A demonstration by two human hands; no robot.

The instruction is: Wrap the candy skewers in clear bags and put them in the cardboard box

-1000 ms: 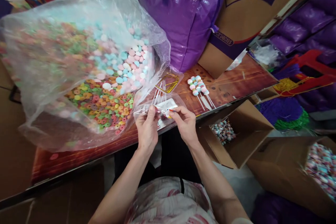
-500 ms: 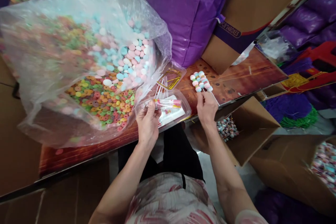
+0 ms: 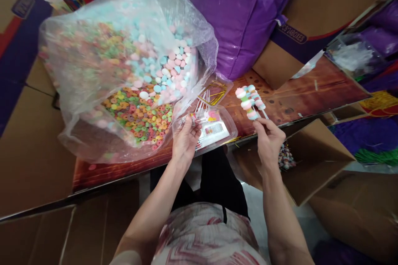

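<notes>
My left hand [image 3: 185, 138] is closed, its thumb and fingers pinching one end of a small clear printed plastic bag [image 3: 212, 116]. The bag lies above a clear plastic tray [image 3: 232, 130] holding a white printed stack. Between the fingertips of my right hand [image 3: 270, 137] is the lower end of a candy skewer [image 3: 247, 104] with pink, white, blue and green pieces. It is raised and tilted over the table. Just behind it, other candy skewers [image 3: 257, 98] lie on the table with their white sticks towards me.
A large clear bag [image 3: 205, 37] of ring candies and pastel candies spreads across the left. Gold ties [image 3: 219, 94] and white sticks [image 3: 203, 98] lie behind the tray. A purple sack [image 3: 236, 20] and a carton [image 3: 280, 58] stand at the back. An open box [image 3: 323, 153] sits lower right.
My right hand has lifted one candy skewer off the group on the table and drawn it towards me. My left hand keeps its hold on the plastic bag. The camera view has shifted left.
</notes>
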